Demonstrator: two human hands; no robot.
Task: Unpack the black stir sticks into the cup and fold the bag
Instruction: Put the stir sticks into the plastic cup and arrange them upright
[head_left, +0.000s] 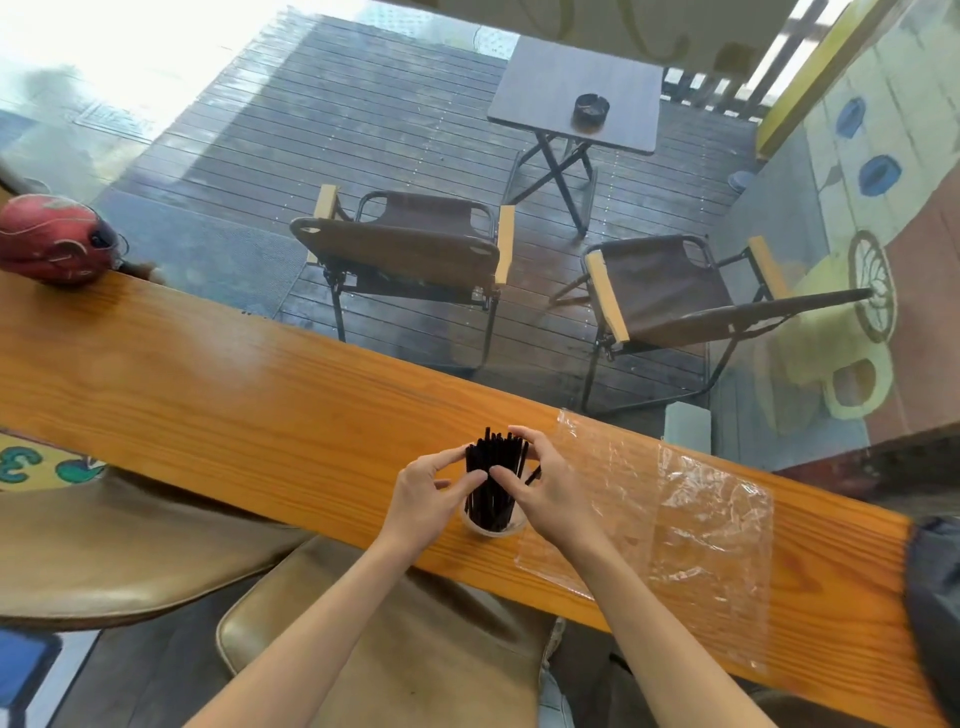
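A bundle of black stir sticks (494, 478) stands upright in a small clear cup (492, 526) on the wooden counter (260, 395). My left hand (426, 493) holds the bundle from the left, fingertips pinched on the sticks. My right hand (545, 483) wraps the bundle from the right, with fingers over its top and thumb at its front. The clear plastic bag (670, 519) lies flat and crinkled on the counter just right of the cup, with nothing visible inside it.
A red helmet (54, 239) rests at the counter's far left end. A dark object (935, 597) sits at the right edge. Tan stool seats (415, 649) are below the counter. Beyond the glass stand two folding chairs (410, 249) and a small table (576, 93).
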